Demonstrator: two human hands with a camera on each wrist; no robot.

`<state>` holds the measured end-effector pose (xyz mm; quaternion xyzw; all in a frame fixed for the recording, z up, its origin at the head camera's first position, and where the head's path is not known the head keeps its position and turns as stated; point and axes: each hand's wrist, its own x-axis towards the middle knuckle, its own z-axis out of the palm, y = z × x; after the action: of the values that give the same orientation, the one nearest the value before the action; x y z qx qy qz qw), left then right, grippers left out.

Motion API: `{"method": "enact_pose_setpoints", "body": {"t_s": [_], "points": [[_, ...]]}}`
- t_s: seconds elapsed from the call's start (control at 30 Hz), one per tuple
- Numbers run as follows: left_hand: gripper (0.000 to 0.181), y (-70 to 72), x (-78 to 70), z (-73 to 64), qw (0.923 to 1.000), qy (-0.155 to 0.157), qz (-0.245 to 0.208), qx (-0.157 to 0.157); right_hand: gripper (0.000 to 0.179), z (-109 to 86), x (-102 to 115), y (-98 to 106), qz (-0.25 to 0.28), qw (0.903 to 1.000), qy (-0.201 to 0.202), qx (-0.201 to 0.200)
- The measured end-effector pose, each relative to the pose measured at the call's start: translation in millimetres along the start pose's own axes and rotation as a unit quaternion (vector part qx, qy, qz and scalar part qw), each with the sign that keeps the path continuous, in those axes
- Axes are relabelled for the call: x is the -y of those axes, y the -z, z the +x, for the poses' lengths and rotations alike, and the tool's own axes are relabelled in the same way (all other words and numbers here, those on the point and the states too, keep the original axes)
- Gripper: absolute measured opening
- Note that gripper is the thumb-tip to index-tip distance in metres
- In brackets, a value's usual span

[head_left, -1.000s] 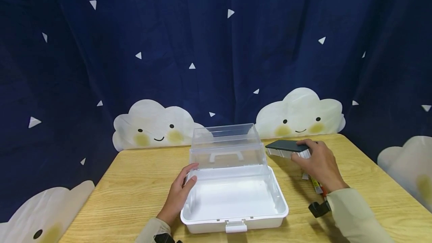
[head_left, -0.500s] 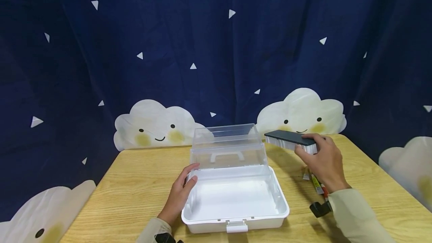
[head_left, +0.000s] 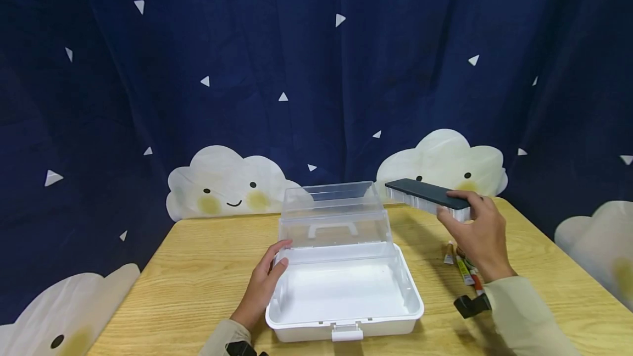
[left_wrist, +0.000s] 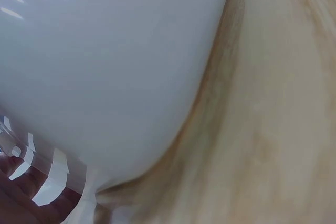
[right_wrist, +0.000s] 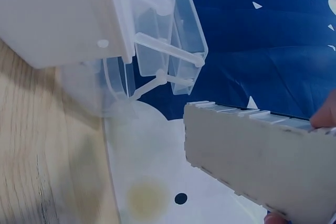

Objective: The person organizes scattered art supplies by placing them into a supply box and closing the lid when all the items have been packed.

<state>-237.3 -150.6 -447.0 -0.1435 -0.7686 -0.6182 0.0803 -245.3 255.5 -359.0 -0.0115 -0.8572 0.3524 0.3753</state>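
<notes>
A white plastic storage box (head_left: pixel 343 326) stands on the table, its clear lid (head_left: pixel 331 196) raised at the back. My left hand (head_left: pixel 260 282) holds the box's left rear side, thumb over the rim. In the left wrist view, the fingers (left_wrist: pixel 31 182) show behind the box's pale struts at lower left. My right hand (head_left: pixel 477 229) grips the right end of a long, slim box (head_left: pixel 427 194) with a flat dark top and white ribbed sides. It is held above the table, right of the raised lid. Its plain pale underside faces the right wrist camera.
Several small tubes (head_left: pixel 464 271) lie on the wooden table (head_left: pixel 198 268) beneath my right hand. A dark blue curtain (head_left: pixel 257 59) with clouds and triangles hangs behind the table. Folding struts (right_wrist: pixel 168 51) connect the storage box to its clear upper parts.
My right hand has raised the slim box higher off the table and slightly right. More of the tubes below now shows. The left hand and storage box have kept their place.
</notes>
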Motion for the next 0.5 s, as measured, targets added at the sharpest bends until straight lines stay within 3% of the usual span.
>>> {"method": "enact_pose_setpoints", "body": {"t_s": [0.27,0.5], "points": [[0.036,0.7,1.2,0.6,1.0,0.0,-0.001,0.003,0.041,-0.5,4.3,2.5,0.031,0.9994,-0.01,-0.012],[0.036,0.5,3.3,0.3,1.0,0.002,-0.003,0.006,0.038,-0.2,10.0,5.6,0.066,0.9977,0.012,-0.011]]}}
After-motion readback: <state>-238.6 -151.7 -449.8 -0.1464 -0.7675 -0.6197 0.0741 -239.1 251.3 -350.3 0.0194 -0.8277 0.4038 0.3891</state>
